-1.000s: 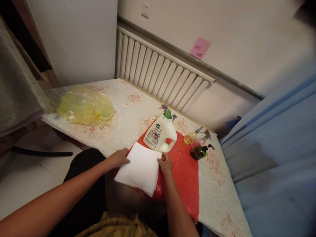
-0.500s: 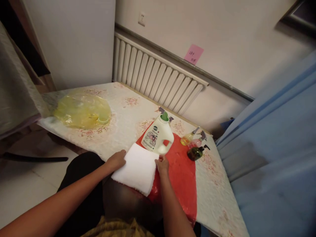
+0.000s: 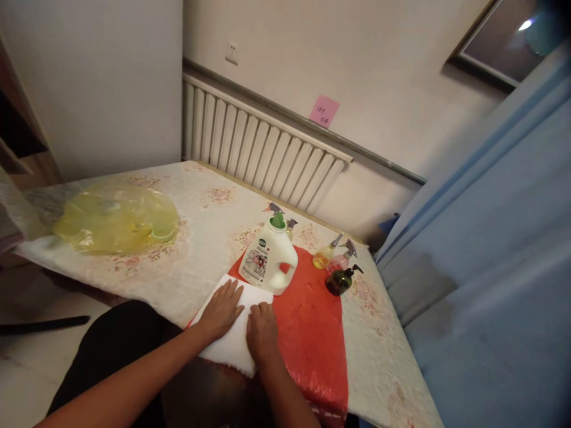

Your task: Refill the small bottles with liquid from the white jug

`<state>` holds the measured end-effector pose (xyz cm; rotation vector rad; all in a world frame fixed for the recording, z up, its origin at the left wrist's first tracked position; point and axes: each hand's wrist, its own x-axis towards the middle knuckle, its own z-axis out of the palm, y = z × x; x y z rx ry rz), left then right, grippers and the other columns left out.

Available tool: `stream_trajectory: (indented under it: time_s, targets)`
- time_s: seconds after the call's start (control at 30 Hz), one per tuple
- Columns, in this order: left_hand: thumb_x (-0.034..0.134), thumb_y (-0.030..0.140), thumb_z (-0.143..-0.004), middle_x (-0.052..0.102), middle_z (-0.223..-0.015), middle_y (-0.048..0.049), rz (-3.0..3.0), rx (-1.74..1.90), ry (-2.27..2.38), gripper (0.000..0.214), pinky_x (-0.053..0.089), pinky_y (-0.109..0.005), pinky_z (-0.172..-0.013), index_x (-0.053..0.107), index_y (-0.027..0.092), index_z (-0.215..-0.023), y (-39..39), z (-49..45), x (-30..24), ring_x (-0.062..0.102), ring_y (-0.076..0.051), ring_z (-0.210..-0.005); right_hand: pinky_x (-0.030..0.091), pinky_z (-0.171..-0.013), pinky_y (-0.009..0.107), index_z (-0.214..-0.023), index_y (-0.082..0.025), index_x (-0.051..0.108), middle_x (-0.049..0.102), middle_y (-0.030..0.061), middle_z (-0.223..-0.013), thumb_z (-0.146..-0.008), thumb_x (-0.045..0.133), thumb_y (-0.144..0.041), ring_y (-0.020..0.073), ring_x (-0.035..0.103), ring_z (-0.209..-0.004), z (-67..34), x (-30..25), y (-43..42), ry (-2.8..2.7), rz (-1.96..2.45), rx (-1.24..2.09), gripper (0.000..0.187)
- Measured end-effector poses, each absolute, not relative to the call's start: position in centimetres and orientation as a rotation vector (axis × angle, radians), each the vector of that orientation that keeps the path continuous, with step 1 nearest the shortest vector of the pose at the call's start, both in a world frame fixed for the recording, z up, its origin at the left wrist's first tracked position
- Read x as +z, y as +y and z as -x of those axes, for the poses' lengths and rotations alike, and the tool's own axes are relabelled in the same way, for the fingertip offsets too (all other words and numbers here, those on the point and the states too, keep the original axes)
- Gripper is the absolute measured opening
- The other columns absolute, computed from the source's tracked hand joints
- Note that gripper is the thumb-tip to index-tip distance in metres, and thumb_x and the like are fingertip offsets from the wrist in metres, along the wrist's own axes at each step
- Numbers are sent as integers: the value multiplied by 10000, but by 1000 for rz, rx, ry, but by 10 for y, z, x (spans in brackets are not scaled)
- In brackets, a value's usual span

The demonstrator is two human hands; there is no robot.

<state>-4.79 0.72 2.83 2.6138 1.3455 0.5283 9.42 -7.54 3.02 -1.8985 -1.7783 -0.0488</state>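
Observation:
A white folded cloth [image 3: 236,352] lies on the red plastic sheet [image 3: 310,321] at the table's near edge. My left hand [image 3: 222,308] rests flat on top of the cloth with its fingers spread. Over the cloth's right side sits my right hand [image 3: 262,330], palm down, its fingers slightly bent and not pinching the cloth. Just behind the cloth stands a cream detergent jug [image 3: 270,255] without a cap, something green showing in its mouth.
Right of the jug are a yellow spray bottle [image 3: 322,257], a pink spray bottle [image 3: 341,260] and a dark green pump bottle [image 3: 339,282]. More spray heads show behind the jug. A yellow plastic bag [image 3: 116,220] lies at left. A radiator [image 3: 259,148] and blue curtain [image 3: 482,249] border the table.
The cloth, held up at its edges by both hands earlier, is now down on the red sheet. Both hands have moved from its edges onto its top. The view has shifted right.

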Motion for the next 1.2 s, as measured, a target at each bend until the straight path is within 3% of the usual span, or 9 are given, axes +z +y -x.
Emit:
stream_trajectory:
  time_s: [0.23, 0.33, 0.53, 0.77, 0.97, 1.2]
  targets:
    - [480, 330, -917, 460, -1495, -184, -2723, 683, 1305, 491, 343, -505, -1130, 555, 137, -1363, 11, 55, 6, 401, -346, -1401, 468, -678, 273, -851, -203, 671, 696, 26, -783, -829, 451, -156, 180, 627, -711, -140, 47, -80, -1313, 1736, 232, 226]
    - [481, 335, -916, 504, -1466, -166, -2745, 711, 1315, 465, 360, -496, -1124, 584, 159, -1334, 11, 56, 6, 431, -335, -1383, 455, -635, 274, -759, -212, 674, 683, 7, -679, -765, 519, -238, 180, 607, -632, -175, 58, -75, -1083, 1732, 216, 157]
    - [477, 317, -911, 541, -1439, -139, -2764, 737, 1323, 438, 377, -484, -1123, 612, 182, -1304, 13, 58, 3, 470, -315, -1359, 475, -640, 284, -762, -206, 670, 690, 14, -675, -698, 564, -328, 187, 625, -640, -244, 86, -21, -996, 1731, 210, 174]
    - [497, 339, -904, 537, -1447, -109, -2750, 771, 1322, 455, 419, -503, -1098, 599, 222, -1331, 13, 63, -8, 478, -322, -1352, 497, -715, 298, -813, -191, 693, 726, 38, -773, -657, 659, -315, 200, 652, -735, -274, 113, 78, -1048, 1749, 211, 202]
    - [519, 355, -890, 534, -1452, -79, -2801, 822, 1312, 484, 473, -503, -1054, 566, 282, -1366, 16, 67, -18, 513, -318, -1323, 483, -806, 324, -1027, -149, 709, 745, 114, -970, -657, 751, -354, 250, 674, -883, -280, 110, 150, -1101, 1868, 200, 425]
    - [559, 360, -864, 559, -1434, -63, -3045, 977, 1248, 508, 537, -381, -951, 556, 265, -1363, 20, 71, -18, 576, -266, -1255, 466, -828, 304, -1188, -152, 669, 717, 142, -1125, -710, 726, -434, 266, 658, -1022, -285, 103, 208, -1115, 2014, 200, 558]
